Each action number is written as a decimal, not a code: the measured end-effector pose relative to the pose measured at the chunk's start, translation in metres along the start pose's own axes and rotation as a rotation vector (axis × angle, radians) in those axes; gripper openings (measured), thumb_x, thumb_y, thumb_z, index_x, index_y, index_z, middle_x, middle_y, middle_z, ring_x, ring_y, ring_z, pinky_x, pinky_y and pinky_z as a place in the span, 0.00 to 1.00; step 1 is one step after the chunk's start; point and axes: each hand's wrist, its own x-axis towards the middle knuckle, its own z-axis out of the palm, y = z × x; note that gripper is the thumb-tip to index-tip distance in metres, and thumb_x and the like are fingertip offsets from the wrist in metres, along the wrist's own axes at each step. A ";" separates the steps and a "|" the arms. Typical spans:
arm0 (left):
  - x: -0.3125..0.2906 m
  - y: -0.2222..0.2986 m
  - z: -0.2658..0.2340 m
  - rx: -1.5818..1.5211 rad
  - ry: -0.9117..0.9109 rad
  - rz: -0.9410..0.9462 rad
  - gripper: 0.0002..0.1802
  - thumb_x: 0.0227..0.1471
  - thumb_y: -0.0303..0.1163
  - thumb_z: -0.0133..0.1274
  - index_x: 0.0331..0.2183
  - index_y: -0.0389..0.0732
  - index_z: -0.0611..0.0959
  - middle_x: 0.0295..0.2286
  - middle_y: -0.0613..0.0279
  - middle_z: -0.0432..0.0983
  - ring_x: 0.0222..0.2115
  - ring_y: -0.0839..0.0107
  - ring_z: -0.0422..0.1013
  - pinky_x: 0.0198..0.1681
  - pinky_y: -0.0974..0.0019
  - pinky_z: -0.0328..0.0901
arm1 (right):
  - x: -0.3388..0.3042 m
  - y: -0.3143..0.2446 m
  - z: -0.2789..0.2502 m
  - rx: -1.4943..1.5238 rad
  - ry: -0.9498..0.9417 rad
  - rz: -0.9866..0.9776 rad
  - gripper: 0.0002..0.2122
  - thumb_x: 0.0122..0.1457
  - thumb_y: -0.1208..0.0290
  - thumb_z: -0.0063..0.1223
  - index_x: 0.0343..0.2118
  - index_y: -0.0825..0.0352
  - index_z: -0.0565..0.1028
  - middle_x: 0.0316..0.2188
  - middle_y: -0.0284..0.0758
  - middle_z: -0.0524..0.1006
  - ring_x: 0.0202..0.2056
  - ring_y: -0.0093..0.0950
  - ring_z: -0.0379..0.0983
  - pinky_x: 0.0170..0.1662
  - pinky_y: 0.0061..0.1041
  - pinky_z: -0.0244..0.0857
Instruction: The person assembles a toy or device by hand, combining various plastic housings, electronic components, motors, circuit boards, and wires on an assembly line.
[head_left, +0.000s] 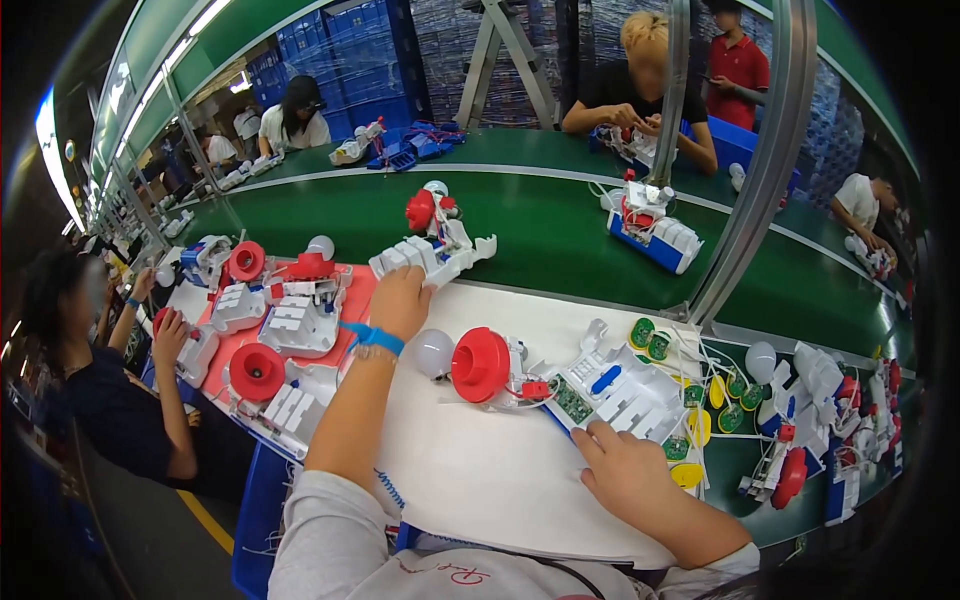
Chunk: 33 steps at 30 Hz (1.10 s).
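Two hands at work. Left hand (pixel 400 300), at 11 o'clock, curls over the near end of a white toy assembly (pixel 432 256) at the edge of the green conveyor (pixel 540 230); fingertips hidden, grip unclear. Right hand (pixel 625 470), at 4 o'clock, rests with fingers loosely bent on the open toy housing (pixel 610 390) on the white counter (pixel 480 470).

Risks: the far assembly could tip off the counter edge; the housing's thin wires may snag. Circuit boards (pixel 650 340) at 2 o'clock too small to read.

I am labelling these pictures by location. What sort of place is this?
Most likely a toy assembly line in a factory. A long green belt carries half-built toys, workers sit along it, and loose circuit boards lie by the unit under the right hand.
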 end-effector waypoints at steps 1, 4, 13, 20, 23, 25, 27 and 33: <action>-0.013 0.008 -0.011 -0.010 0.078 0.084 0.09 0.42 0.31 0.53 0.23 0.36 0.72 0.23 0.51 0.70 0.28 0.52 0.67 0.29 0.54 0.61 | -0.001 0.000 0.001 0.006 -0.004 -0.008 0.24 0.41 0.65 0.57 0.44 0.63 0.66 0.37 0.33 0.68 0.28 0.28 0.71 0.24 0.27 0.65; -0.053 0.027 -0.038 -0.034 0.142 0.176 0.10 0.42 0.30 0.53 0.23 0.36 0.69 0.21 0.51 0.67 0.24 0.52 0.65 0.25 0.53 0.59 | -0.002 0.000 0.001 -0.030 0.038 -0.001 0.23 0.40 0.66 0.58 0.42 0.63 0.68 0.36 0.34 0.68 0.27 0.29 0.71 0.25 0.28 0.65; -0.131 0.033 -0.093 -0.124 0.096 0.008 0.09 0.41 0.28 0.54 0.23 0.36 0.70 0.19 0.53 0.65 0.21 0.53 0.63 0.24 0.57 0.57 | -0.004 0.014 -0.003 -0.127 -0.072 0.009 0.12 0.39 0.70 0.57 0.29 0.64 0.72 0.26 0.34 0.68 0.25 0.30 0.71 0.25 0.31 0.62; -0.150 0.072 -0.132 -0.274 0.179 0.136 0.10 0.41 0.25 0.55 0.26 0.35 0.70 0.21 0.52 0.65 0.23 0.53 0.63 0.40 0.56 0.63 | -0.010 0.018 0.000 -0.173 -0.055 0.023 0.08 0.38 0.71 0.56 0.23 0.63 0.72 0.25 0.34 0.68 0.25 0.31 0.70 0.26 0.30 0.62; -0.146 0.065 -0.120 -0.229 0.104 0.054 0.11 0.43 0.27 0.54 0.28 0.34 0.70 0.24 0.51 0.66 0.26 0.53 0.65 0.37 0.57 0.63 | -0.018 0.017 -0.002 -0.165 -0.067 0.051 0.04 0.42 0.72 0.53 0.22 0.64 0.71 0.24 0.34 0.68 0.25 0.31 0.71 0.26 0.30 0.63; -0.143 0.050 -0.096 -0.119 0.117 0.000 0.12 0.44 0.29 0.54 0.30 0.33 0.71 0.26 0.50 0.68 0.28 0.53 0.65 0.35 0.58 0.62 | -0.013 0.017 0.002 -0.145 -0.109 0.093 0.03 0.45 0.73 0.48 0.22 0.66 0.70 0.22 0.36 0.68 0.24 0.32 0.71 0.25 0.31 0.63; -0.155 0.030 -0.080 -0.154 0.181 -0.115 0.15 0.45 0.31 0.55 0.33 0.31 0.72 0.30 0.47 0.70 0.31 0.52 0.66 0.35 0.58 0.62 | -0.004 0.018 0.013 0.126 -0.029 0.209 0.05 0.48 0.73 0.45 0.26 0.68 0.67 0.19 0.40 0.71 0.23 0.37 0.71 0.23 0.37 0.63; -0.136 -0.022 -0.086 0.028 -0.031 0.098 0.23 0.49 0.25 0.44 0.48 0.31 0.64 0.46 0.42 0.61 0.49 0.50 0.58 0.53 0.58 0.51 | -0.023 0.033 0.031 0.194 0.267 -0.075 0.04 0.47 0.73 0.44 0.23 0.67 0.68 0.24 0.37 0.67 0.28 0.33 0.66 0.33 0.31 0.60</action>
